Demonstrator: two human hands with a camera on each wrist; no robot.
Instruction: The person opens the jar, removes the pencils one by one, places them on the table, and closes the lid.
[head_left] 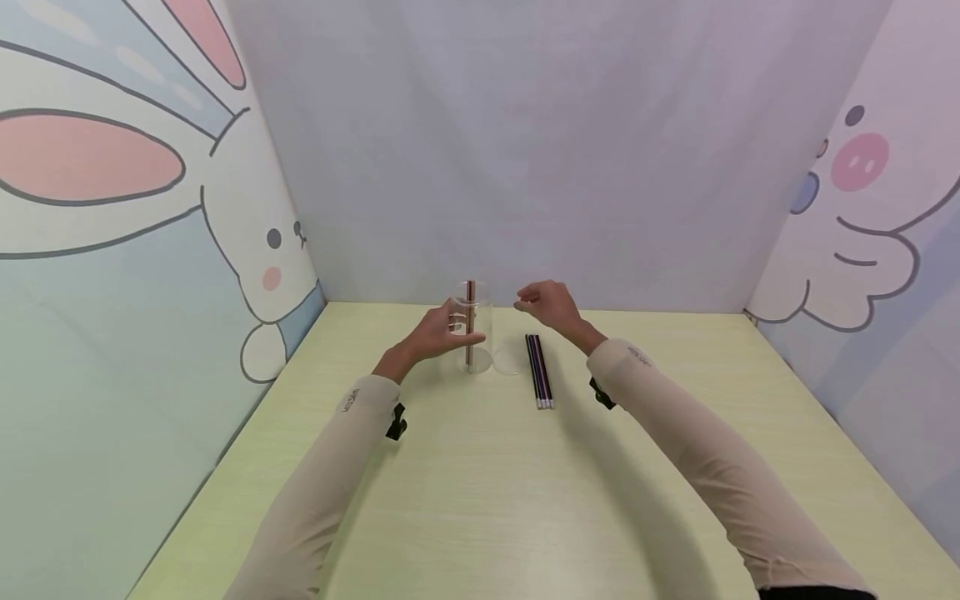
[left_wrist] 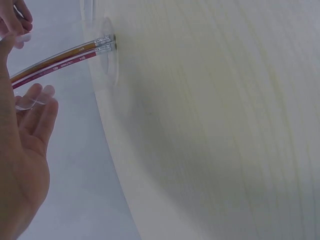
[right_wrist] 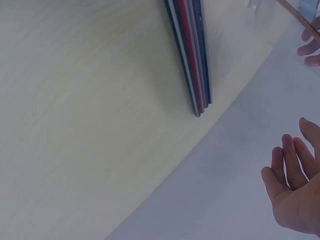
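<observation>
My left hand (head_left: 435, 332) grips a clear plastic cylinder (head_left: 486, 321) that stands upright on the table, thumb on the near side and fingers round the far side. Two pencils (left_wrist: 70, 57), one orange and one red, stand inside with their eraser ends at the bottom. To the right of the cylinder, my right hand (head_left: 553, 305) hovers in the air with loosely bent fingers and nothing in them. Below it, several dark and red pencils (head_left: 538, 371) lie side by side on the table, eraser ends towards me.
A clear round lid (head_left: 510, 362) lies flat between the cylinder and the row of pencils. The pale yellow table (head_left: 465, 483) ends at a grey back wall (head_left: 525, 150). Cartoon-printed side panels (head_left: 97, 358) flank it.
</observation>
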